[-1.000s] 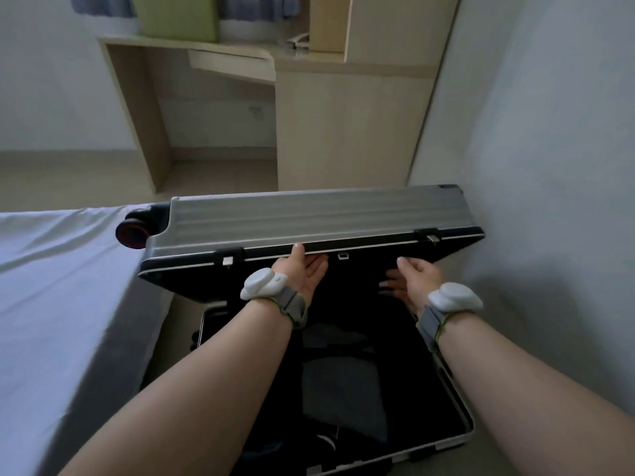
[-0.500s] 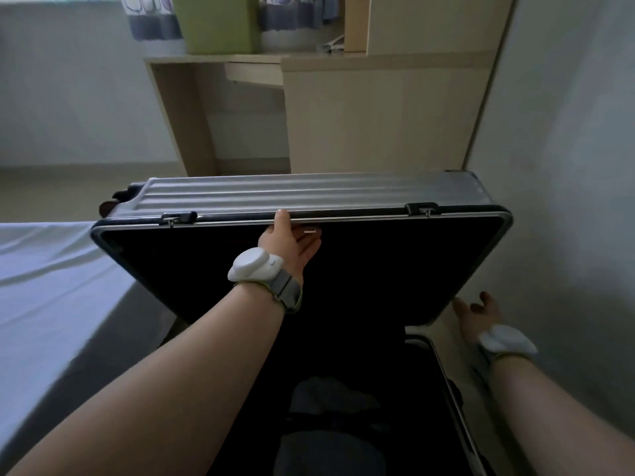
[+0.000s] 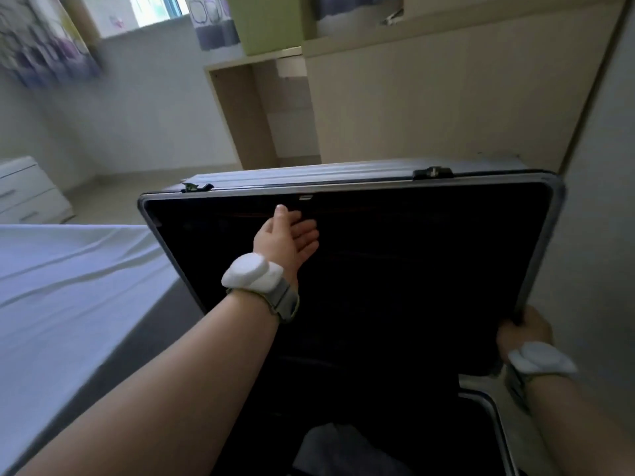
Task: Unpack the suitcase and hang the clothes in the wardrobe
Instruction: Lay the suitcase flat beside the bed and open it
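The silver suitcase stands open on the floor with its lid (image 3: 429, 255) raised nearly upright, the dark lining facing me. My left hand (image 3: 287, 235) presses flat against the inside of the lid near its top edge, fingers straight. My right hand (image 3: 524, 329) grips the lid's lower right edge, fingers wrapped behind the rim. Grey folded clothes (image 3: 343, 451) lie in the bottom half (image 3: 494, 417) of the case, mostly in shadow.
A bed with a white sheet (image 3: 68, 297) runs along the left. A beige wardrobe and desk unit (image 3: 429, 97) stands behind the suitcase. A white drawer chest (image 3: 27, 190) sits at the far left. A wall closes the right side.
The lid has swung from half-raised to nearly upright. My left hand slid from the rim onto the lining. My right hand dropped away and now holds the lid's right edge.
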`<state>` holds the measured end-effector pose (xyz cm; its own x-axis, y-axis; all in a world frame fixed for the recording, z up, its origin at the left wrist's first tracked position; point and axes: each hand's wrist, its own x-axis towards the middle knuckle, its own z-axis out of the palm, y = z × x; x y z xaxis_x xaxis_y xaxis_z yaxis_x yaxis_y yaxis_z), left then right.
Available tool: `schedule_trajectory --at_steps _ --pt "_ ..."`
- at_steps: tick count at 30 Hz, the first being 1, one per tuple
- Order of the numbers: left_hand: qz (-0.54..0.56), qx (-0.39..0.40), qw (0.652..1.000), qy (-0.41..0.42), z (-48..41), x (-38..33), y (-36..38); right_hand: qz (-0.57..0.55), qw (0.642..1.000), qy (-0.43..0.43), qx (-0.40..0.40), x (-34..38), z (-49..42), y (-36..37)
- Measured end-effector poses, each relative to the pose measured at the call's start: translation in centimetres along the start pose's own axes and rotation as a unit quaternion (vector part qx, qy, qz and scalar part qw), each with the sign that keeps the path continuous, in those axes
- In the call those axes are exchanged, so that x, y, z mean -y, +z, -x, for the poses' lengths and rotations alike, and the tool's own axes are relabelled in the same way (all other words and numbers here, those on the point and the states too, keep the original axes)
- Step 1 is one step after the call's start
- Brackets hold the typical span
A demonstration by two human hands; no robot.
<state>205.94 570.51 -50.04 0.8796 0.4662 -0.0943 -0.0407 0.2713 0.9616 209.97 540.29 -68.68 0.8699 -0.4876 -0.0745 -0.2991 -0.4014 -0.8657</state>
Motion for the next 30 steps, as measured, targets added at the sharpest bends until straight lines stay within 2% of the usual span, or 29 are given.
schedule_trajectory --at_steps 2,4,7,10,13,18,21,26,30 --pt "-0.112 -0.020 0.993 0.024 -0.2 4.1 -2.0 -0.019 0.998 -0.039 0.045 -0.7 -0.9 0.4" --pt "-0.244 -0.004 0.969 0.038 -1.0 8.8 -4.8 -0.045 0.996 -0.054 0.061 -0.6 -1.0 0.9" --pt "-0.443 0.077 0.893 0.023 -2.8 13.9 -8.0 -0.094 0.994 -0.044 0.035 0.2 -1.2 1.3" --pt "-0.525 0.171 0.834 -0.001 -3.4 18.4 -8.4 -0.102 0.994 -0.045 0.016 0.0 -0.5 1.5" --pt "-0.615 0.243 0.750 0.004 -3.4 24.0 -7.6 -0.073 0.996 -0.055 -0.022 -1.3 -0.4 1.9" --pt "-0.720 0.297 0.627 0.008 -3.6 27.8 -7.8 -0.060 0.994 -0.082 -0.045 -1.4 -0.4 2.8" --pt "-0.745 0.289 0.599 0.044 -3.7 28.5 -8.0 -0.051 0.994 -0.087 -0.041 -1.2 -0.9 3.1" --pt "-0.770 0.338 0.534 0.088 -4.7 28.1 -8.0 -0.052 0.995 -0.081 -0.035 -2.0 -1.5 3.4" --pt "-0.765 0.346 0.535 0.095 -3.9 28.9 -8.4 -0.043 0.994 -0.074 -0.063 -3.0 -1.2 3.8"
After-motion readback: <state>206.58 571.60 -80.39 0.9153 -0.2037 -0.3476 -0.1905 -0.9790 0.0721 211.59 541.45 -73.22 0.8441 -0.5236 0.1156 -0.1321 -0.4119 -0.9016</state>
